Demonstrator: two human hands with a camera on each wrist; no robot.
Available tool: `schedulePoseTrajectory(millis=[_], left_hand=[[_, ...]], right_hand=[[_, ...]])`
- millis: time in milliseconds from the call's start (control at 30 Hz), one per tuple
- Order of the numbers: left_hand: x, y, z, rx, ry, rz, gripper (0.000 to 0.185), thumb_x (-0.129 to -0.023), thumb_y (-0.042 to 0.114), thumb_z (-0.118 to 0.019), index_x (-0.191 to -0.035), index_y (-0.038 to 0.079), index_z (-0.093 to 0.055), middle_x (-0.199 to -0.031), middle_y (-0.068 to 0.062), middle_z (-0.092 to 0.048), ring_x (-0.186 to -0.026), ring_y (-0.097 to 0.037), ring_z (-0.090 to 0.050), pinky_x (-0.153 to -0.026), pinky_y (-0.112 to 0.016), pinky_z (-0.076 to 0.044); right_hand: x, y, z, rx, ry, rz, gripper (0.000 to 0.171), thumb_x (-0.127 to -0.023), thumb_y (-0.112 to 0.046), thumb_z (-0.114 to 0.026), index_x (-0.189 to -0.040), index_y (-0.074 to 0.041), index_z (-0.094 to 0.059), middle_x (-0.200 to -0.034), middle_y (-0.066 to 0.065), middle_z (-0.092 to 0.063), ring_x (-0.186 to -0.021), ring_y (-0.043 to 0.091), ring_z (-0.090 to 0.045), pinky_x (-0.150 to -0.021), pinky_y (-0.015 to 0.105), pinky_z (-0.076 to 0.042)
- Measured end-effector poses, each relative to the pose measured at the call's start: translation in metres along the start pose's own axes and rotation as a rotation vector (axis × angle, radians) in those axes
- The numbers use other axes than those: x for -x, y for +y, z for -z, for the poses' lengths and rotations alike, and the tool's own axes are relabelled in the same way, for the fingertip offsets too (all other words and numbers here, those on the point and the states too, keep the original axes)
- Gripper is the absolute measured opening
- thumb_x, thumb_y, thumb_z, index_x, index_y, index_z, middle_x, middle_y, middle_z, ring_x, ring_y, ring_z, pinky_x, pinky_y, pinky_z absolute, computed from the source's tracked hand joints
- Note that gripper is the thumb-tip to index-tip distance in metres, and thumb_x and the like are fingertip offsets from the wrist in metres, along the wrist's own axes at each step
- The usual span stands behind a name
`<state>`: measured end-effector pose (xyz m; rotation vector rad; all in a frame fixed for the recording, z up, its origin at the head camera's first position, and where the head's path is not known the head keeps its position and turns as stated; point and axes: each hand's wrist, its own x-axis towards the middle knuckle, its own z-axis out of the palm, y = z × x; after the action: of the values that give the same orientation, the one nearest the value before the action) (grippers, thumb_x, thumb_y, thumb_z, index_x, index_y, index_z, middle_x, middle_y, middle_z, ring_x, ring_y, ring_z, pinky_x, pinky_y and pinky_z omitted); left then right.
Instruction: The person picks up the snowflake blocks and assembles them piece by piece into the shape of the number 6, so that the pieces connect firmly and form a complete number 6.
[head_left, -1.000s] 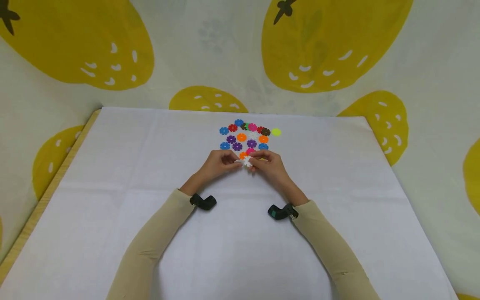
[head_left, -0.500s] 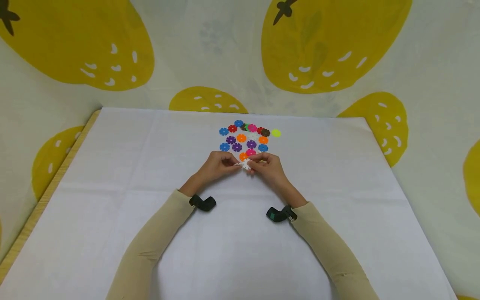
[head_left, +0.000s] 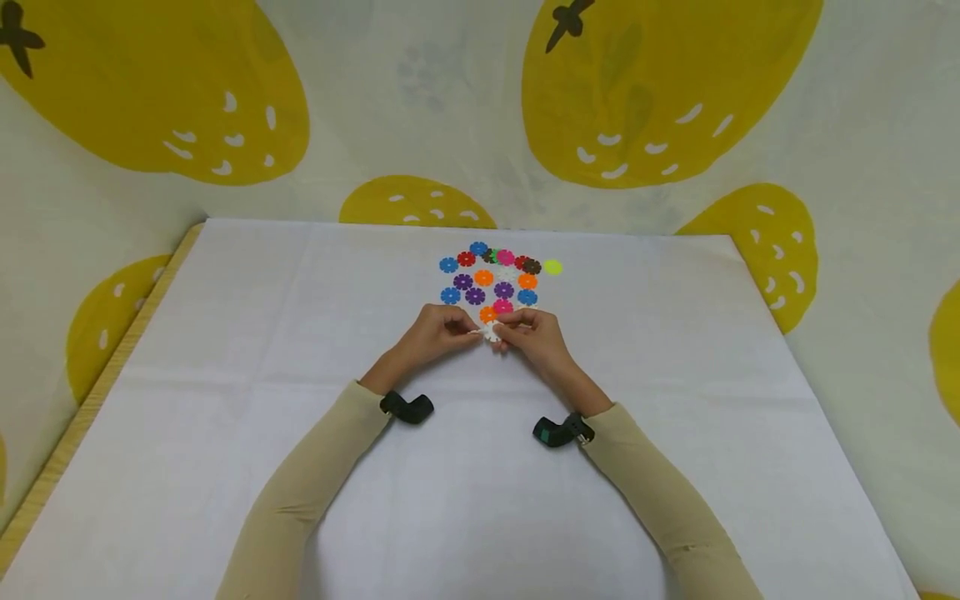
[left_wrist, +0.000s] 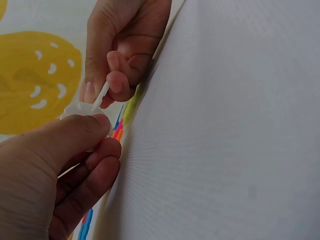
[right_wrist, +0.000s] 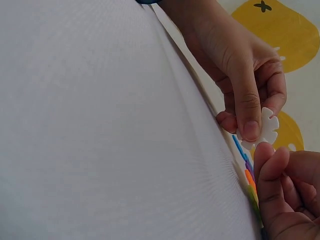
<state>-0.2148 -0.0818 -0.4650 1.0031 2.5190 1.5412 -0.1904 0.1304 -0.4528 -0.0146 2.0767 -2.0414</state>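
No legible text, label or number anywhere

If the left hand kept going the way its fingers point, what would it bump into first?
Probably the right hand: the left hand points across at it, and both pinch white snowflake pieces between them. Depth is hard to judge.

White against yellow fruit print.
Small white notched plastic discs (head_left: 492, 331) over a white-clothed bench (head_left: 675, 400); beyond, flat notched plastic discs (head_left: 491, 279) in blue, red, orange, purple, pink, brown, yellow-green; pale backdrop cloth (head_left: 420, 100) with big mustard-yellow fruits, white flecks; beige long sleeves (head_left: 315, 475).
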Motion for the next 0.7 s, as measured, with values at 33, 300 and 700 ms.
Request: schedulePoseTrajectory(millis=[33, 300, 700], left_hand=[[-0.0001, 0.0001, 0.0002, -0.003, -0.001, 0.003, 0.008, -0.082, 0.006, -0.078, -0.086, 0.000, -0.074, -0.081, -0.009, -0.072, -0.073, -0.014, -0.064, -0.070, -0.024, -0.054], [-0.0013, 0.0023, 0.0025, -0.019, 0.007, -0.013, 0.008, -0.083, 0.006, -0.077, -0.086, -0.001, -0.074, -0.081, -0.010, -0.073, -0.074, -0.016, -0.065, -0.071, -0.025, -0.054], [0.0002, 0.0045, -0.0021, -0.040, 0.006, 0.048, 0.008, -0.083, 0.008, -0.077, -0.087, 0.001, -0.075, -0.081, -0.008, -0.072, -0.074, -0.015, -0.062, -0.071, -0.023, -0.053]], right_hand=[[-0.0004, 0.0001, 0.0000, -0.009, 0.000, -0.005, 0.025, -0.091, -0.001, -0.066, -0.110, 0.015, -0.060, -0.079, 0.002, -0.068, -0.061, 0.012, -0.067, -0.065, 0.020, -0.055], [-0.0024, -0.0006, -0.0013, -0.033, 0.006, -0.004, 0.024, -0.092, -0.001, -0.065, -0.110, 0.015, -0.060, -0.077, 0.002, -0.069, -0.060, 0.012, -0.067, -0.065, 0.020, -0.055], [0.0004, 0.0034, -0.0027, -0.025, 0.018, 0.015, 0.024, -0.091, -0.001, -0.066, -0.108, 0.015, -0.061, -0.079, 0.005, -0.070, -0.061, 0.013, -0.068, -0.065, 0.021, -0.055]])
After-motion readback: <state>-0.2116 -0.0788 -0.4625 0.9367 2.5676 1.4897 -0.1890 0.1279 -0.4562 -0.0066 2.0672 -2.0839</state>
